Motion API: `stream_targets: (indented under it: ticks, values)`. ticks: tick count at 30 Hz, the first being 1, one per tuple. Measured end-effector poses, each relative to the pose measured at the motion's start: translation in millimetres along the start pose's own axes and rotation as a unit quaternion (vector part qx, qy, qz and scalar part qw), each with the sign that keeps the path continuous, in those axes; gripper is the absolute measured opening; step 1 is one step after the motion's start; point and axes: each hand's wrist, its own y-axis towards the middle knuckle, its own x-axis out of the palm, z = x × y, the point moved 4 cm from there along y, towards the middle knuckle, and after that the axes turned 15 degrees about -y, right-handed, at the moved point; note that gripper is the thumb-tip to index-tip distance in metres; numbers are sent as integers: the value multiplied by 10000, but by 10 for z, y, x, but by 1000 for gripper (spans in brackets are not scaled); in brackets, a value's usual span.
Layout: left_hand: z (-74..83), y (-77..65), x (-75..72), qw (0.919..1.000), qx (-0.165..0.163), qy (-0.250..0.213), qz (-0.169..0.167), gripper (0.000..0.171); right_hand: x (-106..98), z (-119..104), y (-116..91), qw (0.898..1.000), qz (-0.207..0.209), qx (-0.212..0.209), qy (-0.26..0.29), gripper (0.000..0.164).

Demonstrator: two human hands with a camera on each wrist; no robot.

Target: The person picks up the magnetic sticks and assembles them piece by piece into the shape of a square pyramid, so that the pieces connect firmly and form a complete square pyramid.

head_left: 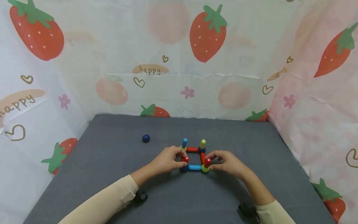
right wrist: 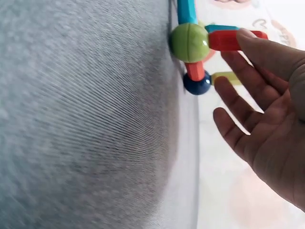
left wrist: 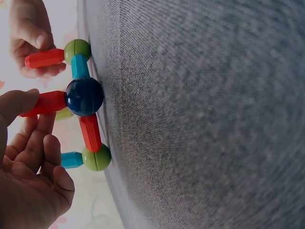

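Magnetic rods and balls form a square on the table, with a short rod standing on each corner ball. My left hand [head_left: 169,160] pinches the upright red rod [left wrist: 50,102] on the front-left dark blue ball [left wrist: 85,97]. At the front-right green ball [right wrist: 189,43], the thumb and fingers of my right hand [head_left: 227,161] hold another upright red rod [head_left: 207,162]. A light blue rod [head_left: 195,167] joins these two balls. At the back, a red rod [head_left: 192,149] lies between the corners bearing a blue rod [head_left: 184,143] and a yellow-green rod [head_left: 203,143].
A loose dark blue ball [head_left: 146,138] lies on the grey tabletop [head_left: 117,130], left of the square and farther back. Strawberry-print cloth [head_left: 179,102] hangs behind the table and along both sides.
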Motion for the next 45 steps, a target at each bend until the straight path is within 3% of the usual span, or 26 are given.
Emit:
stream_targets:
  ticks: [13, 21, 34, 45]
  values:
    - [22, 33, 34, 10000, -4, 70, 25, 15, 72, -23, 8, 9990, 256, -71, 371, 15]
    - [13, 109, 67, 9998, -193, 6, -10, 14, 106, -38, 96, 9982, 475, 222, 279, 21]
    - [56, 199, 119, 9999, -134, -28, 30, 15, 161, -60, 206, 9954, 481, 766, 323, 22]
    - [57, 230, 137, 9995, -266, -132, 118, 15, 185, -77, 279, 9947, 501, 871, 236, 23]
